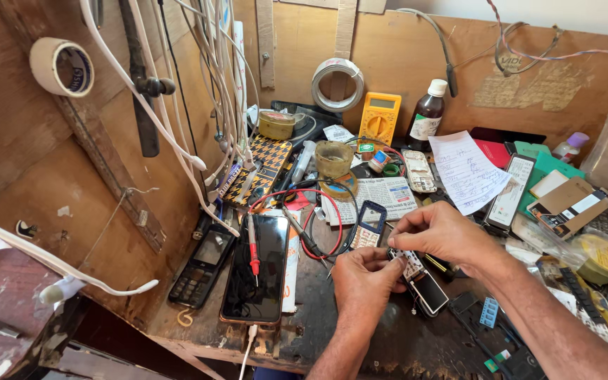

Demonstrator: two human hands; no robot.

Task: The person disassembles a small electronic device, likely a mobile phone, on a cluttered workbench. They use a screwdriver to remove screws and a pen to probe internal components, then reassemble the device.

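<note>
Both hands are working on one small keypad phone [420, 278] with its front cover off, sitting low and right of centre on a very cluttered wooden bench [332, 338]. The left hand [366, 278] is gripping the phone's upper end, fingers curled tight around it, while the right hand [439, 232] is coming in from above with thumb and fingertips pinched narrow on the top edge of the same phone (whether there's some tiny part between those fingertips is too small to tell). The phone's lower half, with the dark screen, is sticking out toward the person, tilted.

Just left of the hands a big black smartphone [256, 271] is lying flat with a white cable plugged into its bottom end, and a red multimeter probe [253, 246] is resting across its glass. A black probe [302, 232] is lying beside it, with red and black leads looping back. Further left there's an old dark keypad phone [202, 264] against the wooden side wall.

Right behind the hands a blue-and-white keypad phone [369, 224] is lying on a folded newspaper [381, 193]. At the back a yellow multimeter [380, 117] is leaning on the wall, next to a brown bottle with a white cap [426, 116]. A handwritten paper note [467, 172] is propped over the pile of phones on the right, and a roll of tape [337, 83] is hanging on the back wall.
</note>
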